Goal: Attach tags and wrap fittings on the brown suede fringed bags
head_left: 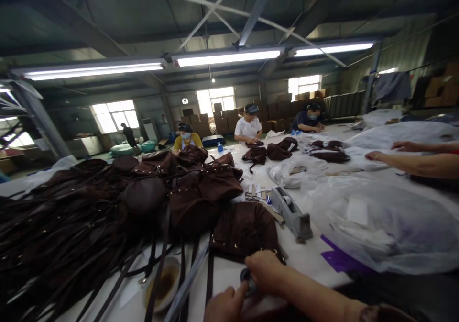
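Note:
My right hand (266,270) is closed at the table's near edge, its fingers curled around a small dark grey object (247,279) whose kind I cannot make out. Just below and to the left, my left hand (226,305) is partly cut off by the frame, its thumb and fingers pressed together against the same small object. Directly beyond them lies a dark brown drawstring bag (245,228) with metal eyelets along its edge. A grey tape dispenser (291,212) stands behind my right hand. Dark straps hang over the table to the left of my hands.
A large heap of brown bags (82,207) covers the left side. A bowl of brownish liquid (163,283) is near the front edge. Clear plastic bags (390,221) and a purple sheet (340,257) lie right. A co-worker's arms (412,161) reach in; other people sit opposite.

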### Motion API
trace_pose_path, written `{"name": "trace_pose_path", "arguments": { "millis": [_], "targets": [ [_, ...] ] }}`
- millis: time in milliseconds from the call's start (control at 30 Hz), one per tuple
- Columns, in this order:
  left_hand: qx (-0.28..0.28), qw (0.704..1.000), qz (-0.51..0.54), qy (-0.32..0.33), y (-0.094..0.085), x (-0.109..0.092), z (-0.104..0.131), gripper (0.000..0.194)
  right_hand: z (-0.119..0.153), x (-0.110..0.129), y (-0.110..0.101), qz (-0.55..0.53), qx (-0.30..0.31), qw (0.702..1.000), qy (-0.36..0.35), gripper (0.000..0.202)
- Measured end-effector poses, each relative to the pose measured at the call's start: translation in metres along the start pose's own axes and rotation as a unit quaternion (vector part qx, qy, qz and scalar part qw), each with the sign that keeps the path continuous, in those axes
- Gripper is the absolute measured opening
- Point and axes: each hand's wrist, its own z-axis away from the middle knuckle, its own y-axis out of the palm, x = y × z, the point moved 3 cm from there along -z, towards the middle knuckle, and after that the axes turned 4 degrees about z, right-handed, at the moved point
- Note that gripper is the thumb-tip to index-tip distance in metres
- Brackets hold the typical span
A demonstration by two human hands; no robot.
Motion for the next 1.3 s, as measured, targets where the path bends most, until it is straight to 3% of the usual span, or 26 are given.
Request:
{"name": "trace_pose_path", "arguments": {
  "millis": [133,233,333,500,633,733,867,1133,1300],
  "targets": [
    [0.017,0.996,0.003,0.09,-0.019,0.009,-0.01,0.044,0.001,-0.004,0.002,-0.008,0.003,1.0,-0.025,0.03],
    [0.029,0.992,0.017,0.122,-0.033,0.011,-0.019,0.029,0.0,-0.008,0.005,-0.019,0.008,0.999,-0.029,0.029],
    [0.041,0.988,-0.001,0.146,-0.041,0.01,-0.029,0.027,-0.001,-0.013,0.008,-0.033,0.016,0.999,-0.02,0.027],
    [0.043,0.991,-0.019,0.122,-0.042,0.0,-0.031,0.025,0.003,-0.015,0.014,-0.056,0.012,0.997,0.045,0.026],
    [0.009,0.997,-0.012,0.073,-0.033,-0.023,-0.02,0.03,0.011,-0.008,0.02,-0.07,-0.002,0.989,0.133,0.036],
    [-0.008,0.999,-0.002,0.047,-0.027,-0.039,-0.014,0.033,0.011,-0.003,0.021,-0.077,0.007,0.986,0.151,0.032],
    [-0.008,0.998,0.002,0.057,-0.027,-0.037,-0.007,0.034,0.003,-0.001,0.011,-0.073,0.031,0.99,0.117,0.028],
    [0.049,0.994,-0.036,0.092,-0.046,0.007,-0.008,0.042,-0.013,-0.005,-0.001,-0.054,0.069,0.996,-0.013,0.024],
    [0.053,0.991,-0.046,0.116,-0.048,0.001,-0.018,0.029,-0.009,-0.009,0.004,-0.058,0.055,0.997,0.001,0.024]
  ]
}}
